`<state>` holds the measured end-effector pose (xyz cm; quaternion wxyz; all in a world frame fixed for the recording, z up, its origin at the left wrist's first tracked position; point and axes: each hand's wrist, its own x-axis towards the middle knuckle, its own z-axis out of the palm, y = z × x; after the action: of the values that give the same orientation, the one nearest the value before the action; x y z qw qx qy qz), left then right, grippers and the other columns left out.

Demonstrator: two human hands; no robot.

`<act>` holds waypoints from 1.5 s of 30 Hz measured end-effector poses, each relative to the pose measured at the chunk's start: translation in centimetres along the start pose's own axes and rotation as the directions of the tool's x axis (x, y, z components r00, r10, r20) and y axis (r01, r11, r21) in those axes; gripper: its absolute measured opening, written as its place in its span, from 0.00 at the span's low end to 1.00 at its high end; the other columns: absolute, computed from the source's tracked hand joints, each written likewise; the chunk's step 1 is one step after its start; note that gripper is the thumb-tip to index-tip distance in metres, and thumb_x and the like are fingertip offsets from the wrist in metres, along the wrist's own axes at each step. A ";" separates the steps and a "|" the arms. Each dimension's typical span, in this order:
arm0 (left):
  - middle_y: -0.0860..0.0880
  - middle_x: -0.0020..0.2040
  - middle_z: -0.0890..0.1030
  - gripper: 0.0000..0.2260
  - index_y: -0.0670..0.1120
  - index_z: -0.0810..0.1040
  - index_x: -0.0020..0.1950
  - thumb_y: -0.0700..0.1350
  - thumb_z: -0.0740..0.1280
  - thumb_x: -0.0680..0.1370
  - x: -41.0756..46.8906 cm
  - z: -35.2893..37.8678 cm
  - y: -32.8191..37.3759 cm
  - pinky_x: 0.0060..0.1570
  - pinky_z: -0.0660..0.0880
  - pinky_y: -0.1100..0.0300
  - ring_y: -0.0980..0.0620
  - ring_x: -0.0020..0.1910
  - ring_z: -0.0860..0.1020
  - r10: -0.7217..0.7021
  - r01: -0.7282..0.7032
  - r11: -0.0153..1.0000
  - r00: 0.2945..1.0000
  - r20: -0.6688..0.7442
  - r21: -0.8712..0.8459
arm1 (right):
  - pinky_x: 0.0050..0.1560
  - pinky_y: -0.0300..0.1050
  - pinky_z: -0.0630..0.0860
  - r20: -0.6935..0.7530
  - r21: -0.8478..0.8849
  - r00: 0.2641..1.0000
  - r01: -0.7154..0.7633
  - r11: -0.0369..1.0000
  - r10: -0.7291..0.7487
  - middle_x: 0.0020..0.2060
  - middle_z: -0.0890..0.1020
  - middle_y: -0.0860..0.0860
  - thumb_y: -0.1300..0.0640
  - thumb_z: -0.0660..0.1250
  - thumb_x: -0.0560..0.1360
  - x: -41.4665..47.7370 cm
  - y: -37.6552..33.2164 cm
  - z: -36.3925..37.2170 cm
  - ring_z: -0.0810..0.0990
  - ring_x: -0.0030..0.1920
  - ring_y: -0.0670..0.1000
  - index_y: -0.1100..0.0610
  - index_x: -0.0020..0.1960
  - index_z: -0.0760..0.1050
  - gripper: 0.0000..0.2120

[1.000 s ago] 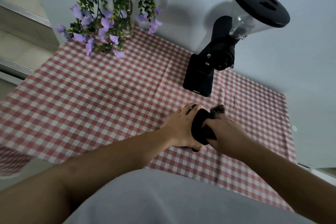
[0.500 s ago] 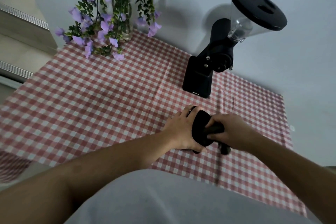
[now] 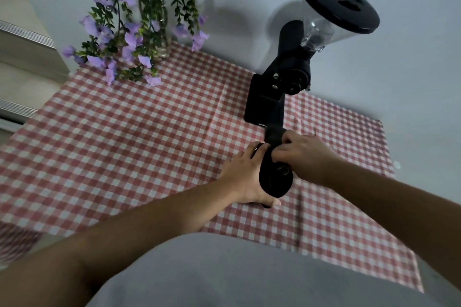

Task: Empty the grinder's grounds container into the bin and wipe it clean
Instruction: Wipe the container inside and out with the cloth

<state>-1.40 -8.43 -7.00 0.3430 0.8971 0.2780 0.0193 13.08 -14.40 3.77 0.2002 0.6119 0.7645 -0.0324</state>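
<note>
Pale wall [image 3: 399, 87], red gingham tablecloth [image 3: 119, 147], purple flowers [image 3: 129, 40]

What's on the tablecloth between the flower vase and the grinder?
Nothing stands there. In the head view, only bare red-checked tablecloth runs from the flower vase to the grinder.

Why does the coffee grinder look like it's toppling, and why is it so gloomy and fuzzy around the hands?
Head view: the wide-angle lens bends the edges, so the grinder and flowers only seem to lean. Head view: light is dim, the grinder's soft shadow falls on the wall. Head view: the right hand is slightly blurred; black container and dark cloth merge.
</note>
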 end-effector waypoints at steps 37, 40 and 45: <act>0.55 0.75 0.61 0.57 0.56 0.49 0.76 0.69 0.76 0.55 -0.1 -0.1 -0.9 0.66 0.68 0.48 0.53 0.71 0.63 -0.019 0.017 0.986 1.000 -0.011 -0.168 | 0.64 0.48 0.68 0.098 0.544 0.923 -0.363 0.757 0.372 0.63 0.73 0.44 0.57 0.64 0.75 -0.3 -4.1 0.7 0.69 0.63 0.49 0.45 0.65 0.70 0.19; 0.55 0.74 0.62 0.56 0.58 0.49 0.76 0.67 0.76 0.55 -0.1 0.0 -0.9 0.67 0.68 0.47 0.52 0.71 0.63 -0.021 0.018 0.979 1.000 -0.011 -0.204 | 0.62 0.45 0.70 0.212 0.553 0.963 -0.259 0.792 0.167 0.61 0.73 0.41 0.62 0.64 0.74 -1.3 -2.8 0.1 0.69 0.61 0.47 0.42 0.58 0.75 0.19; 0.54 0.74 0.64 0.57 0.57 0.50 0.76 0.69 0.76 0.55 0.0 -0.2 -0.8 0.66 0.69 0.46 0.51 0.71 0.64 -0.026 0.025 0.986 1.000 -0.009 -0.167 | 0.51 0.45 0.74 0.102 0.428 0.971 -0.240 0.871 0.217 0.59 0.77 0.44 0.64 0.63 0.74 -0.5 1.1 -0.7 0.71 0.52 0.48 0.43 0.57 0.76 0.18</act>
<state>-1.85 -7.88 -7.34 0.4157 0.8614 0.2887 0.0432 14.03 -14.35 4.77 0.0797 0.7261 0.6546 -0.1948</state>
